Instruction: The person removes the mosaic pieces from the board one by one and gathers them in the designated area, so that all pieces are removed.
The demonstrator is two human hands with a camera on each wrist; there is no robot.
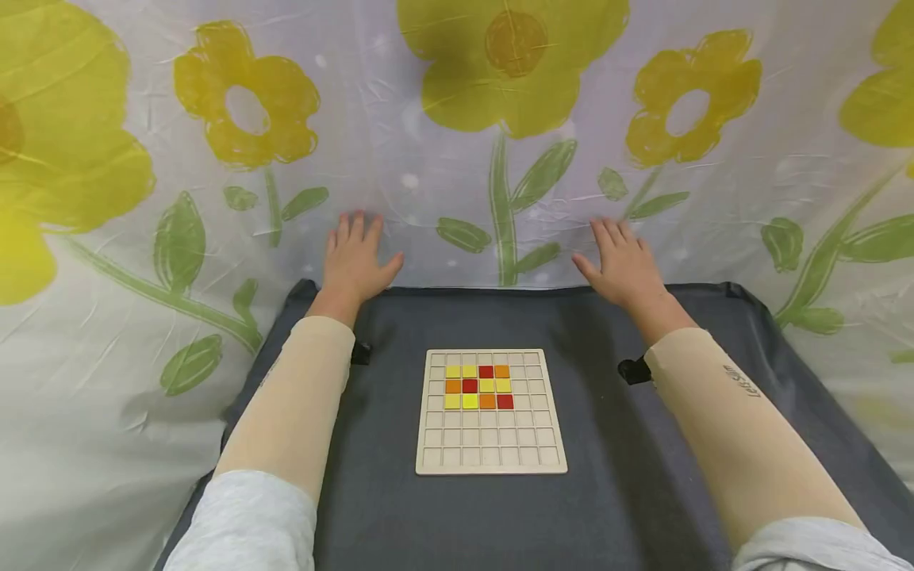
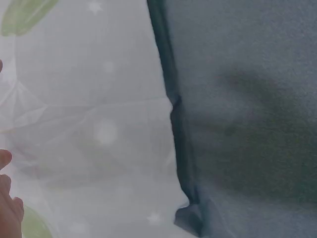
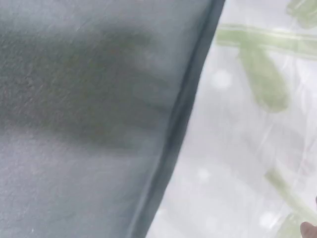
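Observation:
Both hands are stretched out over the far edge of the dark table, palms down and holding nothing. My left hand has its fingers straight and spread, the thumb pointing right. My right hand mirrors it, thumb toward the left. Between the forearms and nearer to me lies a square wooden grid board flat on the table. Several red, orange and yellow square tiles fill three short rows in its upper middle cells. In the left wrist view only some fingertips show at the left edge; the right wrist view catches a fingertip at its lower right corner.
A dark cloth covers the table. Beyond its far edge hangs a pale curtain printed with yellow flowers and green stems, which also runs along both sides. Small black wrist devices sit beneath the beige sleeves.

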